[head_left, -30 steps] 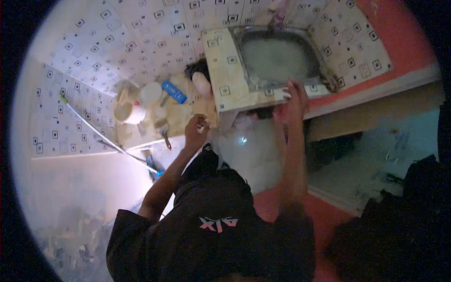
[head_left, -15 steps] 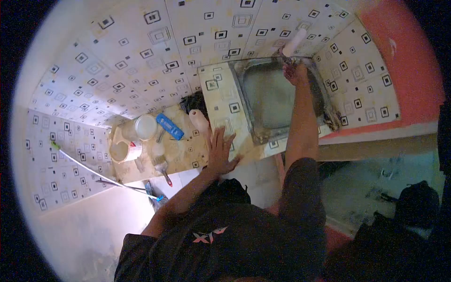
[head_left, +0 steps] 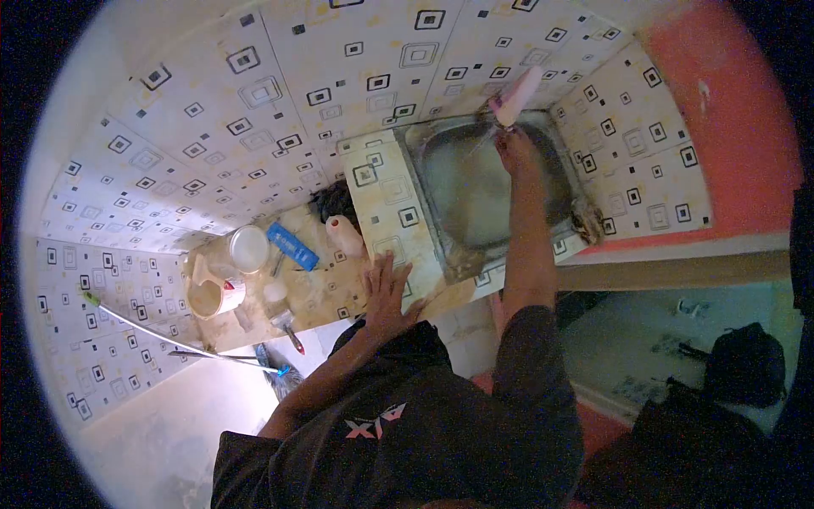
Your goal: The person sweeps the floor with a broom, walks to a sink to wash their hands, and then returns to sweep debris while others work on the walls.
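Note:
My right hand (head_left: pixel 515 153) is closed on the lower end of a pinkish, long object (head_left: pixel 518 97), raised over the far rim of the metal sink (head_left: pixel 475 182). Blur hides what exactly that object is. Against the tiled counter (head_left: pixel 392 191), left of the sink, rests my left hand (head_left: pixel 387 293), palm down with its fingers spread and nothing in it. A pink bottle-like item (head_left: pixel 344 236) lies just beyond it on the lower ledge.
On the ledge are a white tub (head_left: pixel 249 248), an open bucket (head_left: pixel 205 299), a blue box (head_left: pixel 292 246) and a brush (head_left: pixel 288 329). A dark bundle (head_left: pixel 334 202) touches the wall. A dirty rag (head_left: pixel 587 220) hangs at the sink's right corner.
The view has shifted slightly. My right hand has moved a little left and nearer with the pinkish object, away from the wall. My left hand stays on the counter.

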A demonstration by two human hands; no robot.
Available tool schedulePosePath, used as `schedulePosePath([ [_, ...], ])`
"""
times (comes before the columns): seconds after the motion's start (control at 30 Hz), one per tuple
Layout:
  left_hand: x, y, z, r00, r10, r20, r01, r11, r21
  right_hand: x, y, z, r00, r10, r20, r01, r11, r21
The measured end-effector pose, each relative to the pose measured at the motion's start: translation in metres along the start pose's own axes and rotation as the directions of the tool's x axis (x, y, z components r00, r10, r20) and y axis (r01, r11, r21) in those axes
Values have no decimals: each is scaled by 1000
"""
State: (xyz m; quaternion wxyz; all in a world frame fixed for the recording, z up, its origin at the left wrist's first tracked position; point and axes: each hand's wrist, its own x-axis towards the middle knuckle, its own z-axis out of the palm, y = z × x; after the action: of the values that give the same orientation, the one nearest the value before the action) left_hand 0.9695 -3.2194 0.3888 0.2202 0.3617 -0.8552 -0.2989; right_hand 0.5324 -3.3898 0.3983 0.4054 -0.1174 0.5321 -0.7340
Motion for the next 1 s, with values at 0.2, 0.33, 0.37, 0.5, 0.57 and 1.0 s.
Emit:
schedulePosePath([
  [0.2,22,14,-23,995,-98,7,99,988,-118,-65,61,12,989,132,-74,-105,951,289],
  [0.33,124,3,4,972,-143,-184,41,880,-473,-92,128,27,956,289,-52,-228,843,487],
  [0.37,163,-4,24,960,-81,-268,-54,887,-459,-81,138,28,955,296,-15,-248,826,505],
  [0.5,283,5,71,980,-197,-13,166,858,-487,-68,136,57,965,260,48,-244,805,541],
  [0.57,308,2,82,974,-208,89,224,834,-505,-84,113,78,974,219,57,-216,819,531],
  [1.0,311,24,49,775,-209,596,577,-148,-803,-64,100,87,973,229,-5,-206,886,415],
])
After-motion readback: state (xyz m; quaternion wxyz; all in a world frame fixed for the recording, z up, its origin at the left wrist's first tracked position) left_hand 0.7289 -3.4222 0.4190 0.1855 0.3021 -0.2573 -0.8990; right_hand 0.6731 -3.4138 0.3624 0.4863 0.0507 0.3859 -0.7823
